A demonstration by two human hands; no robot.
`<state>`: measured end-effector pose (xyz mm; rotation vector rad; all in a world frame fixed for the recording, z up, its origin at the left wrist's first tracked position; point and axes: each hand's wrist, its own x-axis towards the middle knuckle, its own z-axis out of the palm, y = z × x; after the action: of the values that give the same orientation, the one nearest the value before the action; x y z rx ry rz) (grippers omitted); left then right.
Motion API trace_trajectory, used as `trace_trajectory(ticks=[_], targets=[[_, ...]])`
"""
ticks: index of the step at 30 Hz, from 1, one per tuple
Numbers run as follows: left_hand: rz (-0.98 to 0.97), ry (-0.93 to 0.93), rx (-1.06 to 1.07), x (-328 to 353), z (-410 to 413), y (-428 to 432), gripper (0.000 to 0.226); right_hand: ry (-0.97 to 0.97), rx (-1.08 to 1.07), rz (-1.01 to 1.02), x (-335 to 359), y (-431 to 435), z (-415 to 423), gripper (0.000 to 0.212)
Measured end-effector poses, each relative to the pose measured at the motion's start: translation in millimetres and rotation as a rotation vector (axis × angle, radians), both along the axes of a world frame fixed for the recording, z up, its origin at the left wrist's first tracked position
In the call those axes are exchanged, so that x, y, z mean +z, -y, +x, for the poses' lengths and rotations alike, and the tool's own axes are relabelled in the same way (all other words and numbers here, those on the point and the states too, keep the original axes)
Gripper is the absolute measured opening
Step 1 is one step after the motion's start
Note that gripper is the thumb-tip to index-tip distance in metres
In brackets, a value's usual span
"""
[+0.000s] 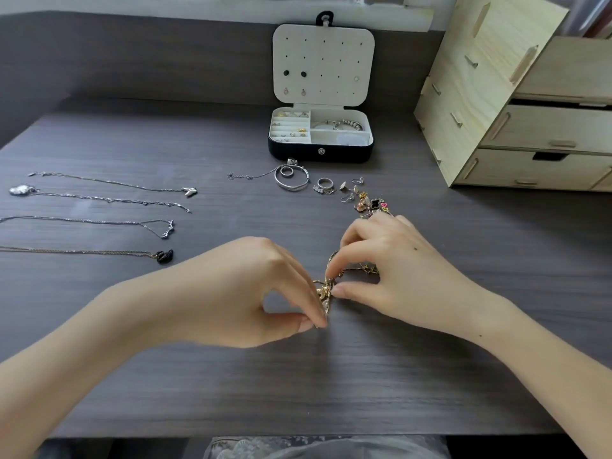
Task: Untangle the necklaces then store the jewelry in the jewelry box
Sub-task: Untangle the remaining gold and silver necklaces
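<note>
On the table, the left hand and right hand each close a fingertip grip on the tangled gold necklaces (thumb against forefinger). Farther left lie four necklaces stretched straight, apart; beyond, loose rings and earrings, then the open jewelry box by the back wall

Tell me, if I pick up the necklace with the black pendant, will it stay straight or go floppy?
Probably floppy: the necklace with the black pendant is a thin chain lying limp on the table. The pendant would likely swing at the bottom, being its chunkiest part.
</note>
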<state>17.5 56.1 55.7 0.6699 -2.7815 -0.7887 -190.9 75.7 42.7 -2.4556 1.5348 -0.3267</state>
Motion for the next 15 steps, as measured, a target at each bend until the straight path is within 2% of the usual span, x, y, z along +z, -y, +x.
trace_trajectory(ticks=[2, 8, 12, 15], targets=[[0.015, -0.008, 0.045, 2, 2, 4, 0.015, 0.006, 0.041, 0.025, -1, 4, 0, 0.021], [0.096, -0.101, 0.352, -7, -10, 14, 0.01, 0.062, 0.106, 0.07, -5, 12, -3, 0.022], [0.45, -0.161, 0.46, -10, -26, 16, 0.013, 0.266, 0.084, 0.211, 9, 18, -6, 0.007], [0.662, -0.217, 0.539, -10, -32, 21, 0.025, 0.39, 0.087, 0.318, 18, 24, -8, 0.008]])
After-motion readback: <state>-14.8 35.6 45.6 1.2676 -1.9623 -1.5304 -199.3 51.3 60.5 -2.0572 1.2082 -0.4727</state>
